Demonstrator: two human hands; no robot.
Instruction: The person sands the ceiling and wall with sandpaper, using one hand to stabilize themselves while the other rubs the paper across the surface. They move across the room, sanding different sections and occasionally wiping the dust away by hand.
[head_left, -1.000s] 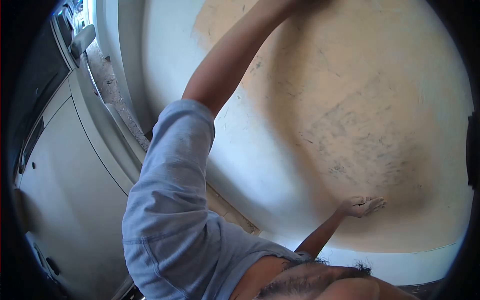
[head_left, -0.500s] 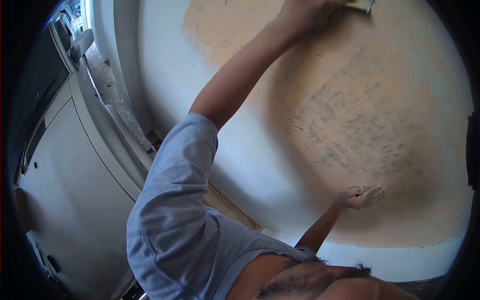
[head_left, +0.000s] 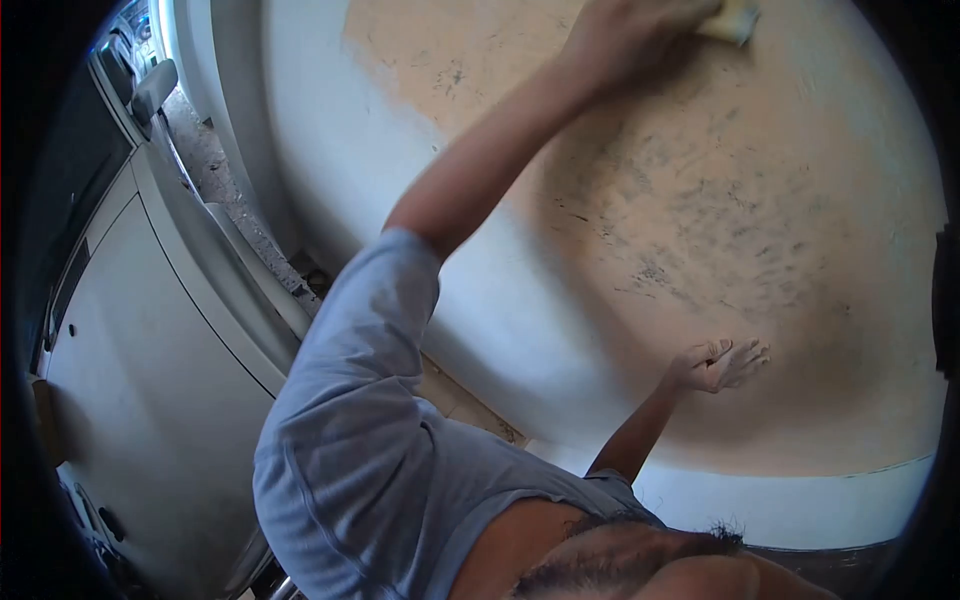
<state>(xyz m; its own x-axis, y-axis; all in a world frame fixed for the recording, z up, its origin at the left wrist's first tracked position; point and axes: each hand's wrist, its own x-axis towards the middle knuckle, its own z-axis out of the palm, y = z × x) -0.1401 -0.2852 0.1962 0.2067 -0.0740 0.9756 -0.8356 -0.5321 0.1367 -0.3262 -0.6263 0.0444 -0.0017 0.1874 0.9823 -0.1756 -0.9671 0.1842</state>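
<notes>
My left hand reaches to the top of the view, blurred by motion, with its fingers closed round a pale yellow sanding pad. The pad lies against a wall bearing a peach-coloured patch with dark scuffs and scratches. Lower down, my right hand is close over the same patch, its fingers stretched out and slightly spread. Whitish dust coats these fingers, and nothing shows in them. A blue-grey sleeve covers my left upper arm.
A light-coloured van stands along the left side, its side mirror sticking out toward the wall. Rough ground shows in the narrow gap between them. White wall surface borders the patch.
My left hand and the sanding pad have moved right and slightly down across the wall. The wall and my right hand sit higher in view, as the camera has shifted.
</notes>
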